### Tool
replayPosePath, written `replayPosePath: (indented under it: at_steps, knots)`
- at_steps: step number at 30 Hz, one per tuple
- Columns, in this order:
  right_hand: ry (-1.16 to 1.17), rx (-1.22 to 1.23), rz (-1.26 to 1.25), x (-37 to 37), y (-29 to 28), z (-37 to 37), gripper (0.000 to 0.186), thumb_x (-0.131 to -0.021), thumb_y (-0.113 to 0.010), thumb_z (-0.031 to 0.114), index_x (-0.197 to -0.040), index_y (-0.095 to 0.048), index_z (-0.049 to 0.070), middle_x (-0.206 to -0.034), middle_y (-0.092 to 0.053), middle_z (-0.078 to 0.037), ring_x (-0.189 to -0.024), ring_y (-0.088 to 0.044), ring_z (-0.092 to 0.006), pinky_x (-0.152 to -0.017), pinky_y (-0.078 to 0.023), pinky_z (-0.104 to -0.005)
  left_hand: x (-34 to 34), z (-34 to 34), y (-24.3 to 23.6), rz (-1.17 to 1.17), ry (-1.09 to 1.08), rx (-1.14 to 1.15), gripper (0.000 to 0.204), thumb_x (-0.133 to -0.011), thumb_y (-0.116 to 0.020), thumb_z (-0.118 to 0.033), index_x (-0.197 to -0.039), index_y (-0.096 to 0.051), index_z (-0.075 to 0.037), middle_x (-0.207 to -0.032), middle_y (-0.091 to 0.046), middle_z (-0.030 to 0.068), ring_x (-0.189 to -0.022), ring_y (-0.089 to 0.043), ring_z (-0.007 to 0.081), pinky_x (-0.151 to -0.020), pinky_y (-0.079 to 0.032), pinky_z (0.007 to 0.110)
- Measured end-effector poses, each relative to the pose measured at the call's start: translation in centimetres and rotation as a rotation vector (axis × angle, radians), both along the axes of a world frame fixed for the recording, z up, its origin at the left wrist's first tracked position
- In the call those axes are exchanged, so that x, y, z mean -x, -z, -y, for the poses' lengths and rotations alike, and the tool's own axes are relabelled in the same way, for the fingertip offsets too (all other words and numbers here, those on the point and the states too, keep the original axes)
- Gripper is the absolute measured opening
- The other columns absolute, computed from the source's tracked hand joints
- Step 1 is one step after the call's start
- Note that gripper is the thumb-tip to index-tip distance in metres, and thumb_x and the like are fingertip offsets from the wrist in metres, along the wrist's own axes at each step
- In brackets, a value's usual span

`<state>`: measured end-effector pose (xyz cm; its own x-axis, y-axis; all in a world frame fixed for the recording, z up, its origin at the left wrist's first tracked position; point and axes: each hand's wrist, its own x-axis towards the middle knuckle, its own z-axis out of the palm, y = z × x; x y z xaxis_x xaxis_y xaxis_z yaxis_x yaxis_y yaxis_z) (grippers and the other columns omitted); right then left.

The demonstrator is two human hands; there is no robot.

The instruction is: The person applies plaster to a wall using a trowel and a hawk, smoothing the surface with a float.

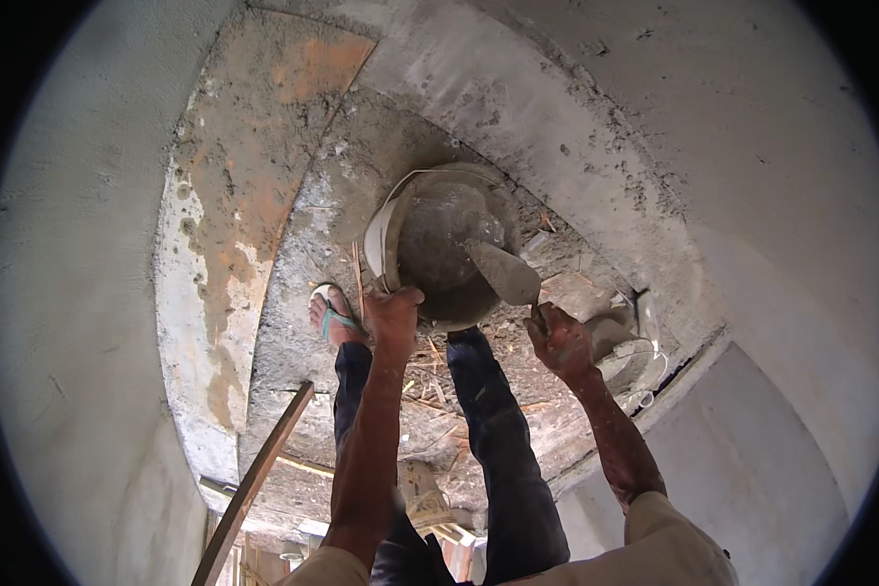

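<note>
A round bucket (377, 240), coated with grey mortar and fitted with a thin wire handle, is in front of me in the middle of the head view. My left hand (394, 311) is closed on its near rim, left of centre. In my right hand (563, 342) is the handle of a pointed trowel (504, 272). The blade is smeared with grey, and its tip reaches over the bucket's right rim. Inside the bucket the surface looks dark and wet; how much mortar it holds I cannot tell.
A second, mortar-caked bucket (610, 337) stands behind my right hand. A mortar-stained board (254, 186) lies at the left. A wooden bar (256, 483) slants up at the lower left. Wood splinters litter the rough floor around my sandalled foot (336, 317). Grey plastered walls (791, 166) surround me.
</note>
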<state>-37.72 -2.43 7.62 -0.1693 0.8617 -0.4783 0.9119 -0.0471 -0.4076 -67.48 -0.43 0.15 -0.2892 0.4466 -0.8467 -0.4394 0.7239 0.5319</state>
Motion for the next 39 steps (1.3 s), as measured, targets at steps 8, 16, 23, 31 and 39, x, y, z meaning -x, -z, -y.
replayPosePath:
  at_steps: [8,16,23,31,39]
  knots:
    - [-0.160,-0.041,0.200,-3.1,-14.4,-8.2,0.032,-0.095,-0.063,0.023,-0.123,-0.065,0.008,-0.107,-0.071,-0.018,-0.089,-0.074,-0.0391,-0.074,-0.061,-0.0513,-3.5,-1.5,-24.0,-0.146,0.002,0.124,0.014,-0.073,-0.067,0.006,-0.083,-0.069,-0.004,-0.074,-0.063,-0.0004,-0.062,-0.060,0.0124,-0.057,-0.049,0.032]
    - [-0.606,0.254,-0.074,2.0,-35.4,-6.5,0.038,-0.092,-0.064,0.028,-0.124,-0.065,0.007,-0.105,-0.072,-0.018,-0.097,-0.073,-0.0376,-0.082,-0.060,-0.0496,-3.5,0.3,-57.1,-0.171,0.035,0.091,0.019,-0.073,-0.066,0.006,-0.090,-0.065,-0.002,-0.072,-0.060,0.0000,-0.061,-0.056,0.0114,-0.054,-0.047,0.031]
    - [-0.418,0.115,-0.278,-1.4,-64.1,-4.1,0.039,-0.101,-0.062,0.043,-0.110,-0.066,0.005,-0.094,-0.073,-0.023,-0.093,-0.073,-0.0422,-0.083,-0.059,-0.0520,-5.3,4.3,-83.4,-0.120,-0.222,0.005,0.027,-0.067,-0.066,0.007,-0.093,-0.070,0.003,-0.081,-0.065,0.0059,-0.069,-0.062,0.0201,-0.063,-0.052,0.036]
    - [-0.518,-0.067,-0.161,-3.0,-87.0,-2.7,0.042,-0.102,-0.062,0.041,-0.109,-0.065,0.000,-0.090,-0.073,-0.027,-0.087,-0.073,-0.0455,-0.076,-0.059,-0.0561,-6.7,10.3,-96.7,-0.174,-0.299,0.016,0.024,-0.068,-0.065,0.007,-0.091,-0.067,0.001,-0.082,-0.061,0.0070,-0.069,-0.061,0.0239,-0.063,-0.052,0.040]
    - [-0.673,0.089,-0.298,2.7,-105.8,-6.5,0.047,-0.104,-0.062,0.044,-0.116,-0.066,-0.001,-0.088,-0.074,-0.021,-0.081,-0.074,-0.0428,-0.073,-0.061,-0.0530,-4.9,15.7,-99.0,-0.151,-0.496,-0.028,0.022,-0.065,-0.068,0.003,-0.087,-0.066,0.005,-0.080,-0.061,0.0093,-0.067,-0.061,0.0264,-0.060,-0.050,0.042]
